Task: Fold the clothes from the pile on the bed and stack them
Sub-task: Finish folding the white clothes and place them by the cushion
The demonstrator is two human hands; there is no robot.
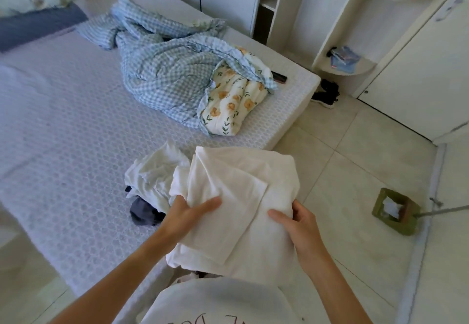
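Two hands hold a white garment [243, 196] at the near right corner of the bed [63, 125], part of it hanging past the edge. The left hand [189, 213] grips its left side, thumb laid on top; the right hand [297, 222] pinches the right edge, thumb on top and fingers curled under. Just left lies the pile [149, 184] of white and dark clothes, touching the garment. A checked quilt [172, 69] sits far off. Judging from this, the folded layers could slide apart if either grip loosens, and the overhanging cloth could drag the garment onto the floor [355, 171].
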